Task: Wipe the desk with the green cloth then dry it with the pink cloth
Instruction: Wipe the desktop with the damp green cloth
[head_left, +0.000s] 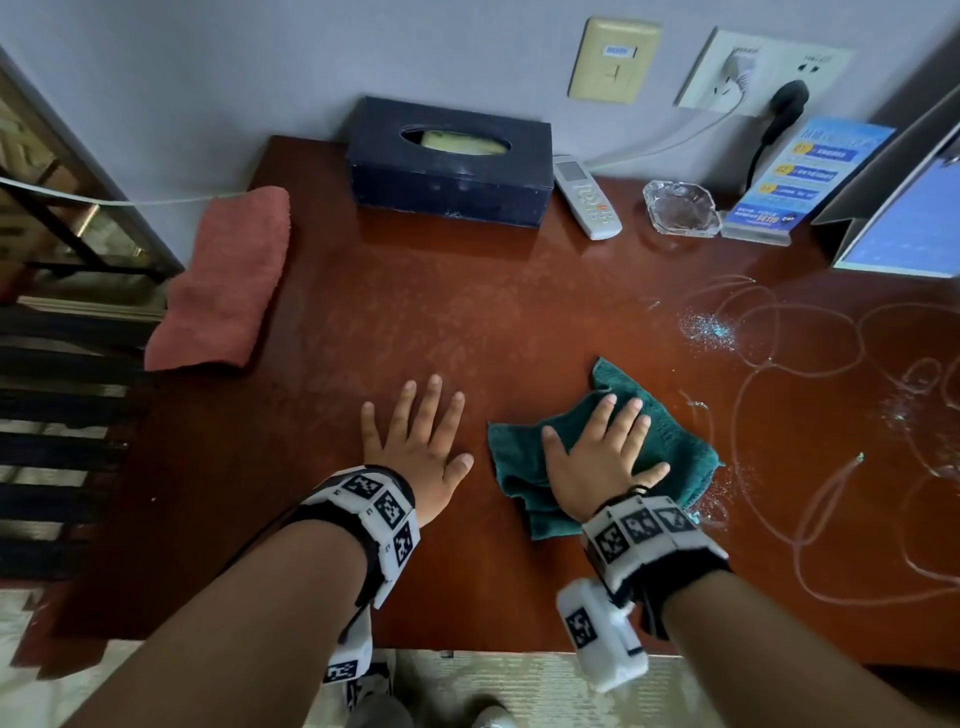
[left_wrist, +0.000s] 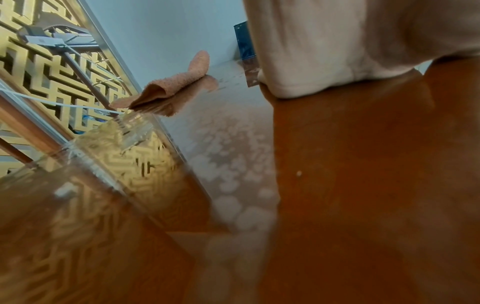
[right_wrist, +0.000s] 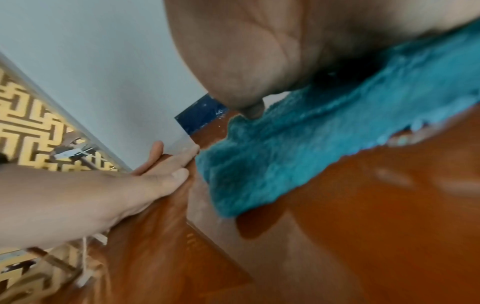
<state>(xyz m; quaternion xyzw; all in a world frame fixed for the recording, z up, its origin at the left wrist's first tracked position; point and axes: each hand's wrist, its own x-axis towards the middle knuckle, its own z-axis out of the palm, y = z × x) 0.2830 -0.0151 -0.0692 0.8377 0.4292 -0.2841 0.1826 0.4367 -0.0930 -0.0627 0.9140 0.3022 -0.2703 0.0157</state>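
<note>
At about ten o'clock on the desk (head_left: 467, 312) your pink cloth (head_left: 223, 280) lies folded along the left edge, overhanging it a little, dry-looking and not in use; the drying step has not begun, as far as I can judge. Your left hand (head_left: 415, 441) rests flat on the bare wood near six o'clock, fingers straight and spread wide, holding nothing.

Just to its right, your right hand (head_left: 597, 457) presses flat on the green cloth (head_left: 670, 441), fingers straight and slightly fanned, pinning the cloth rather than gripping it. The cloth is rumpled, terry-textured and dark teal, with one corner peaked toward twelve o'clock and a fold trailing under your wrist.

The centre of the desk shows a dull, smeared sheen, which suggests wiping has covered it. From two to four o'clock, pale looping scribbles (head_left: 810, 395) and speckled residue (head_left: 709, 330) remain, so you are roughly midway through the wet pass. Along the back stand a tissue box (head_left: 449, 161), remote (head_left: 587, 197) and ashtray (head_left: 680, 208).
</note>
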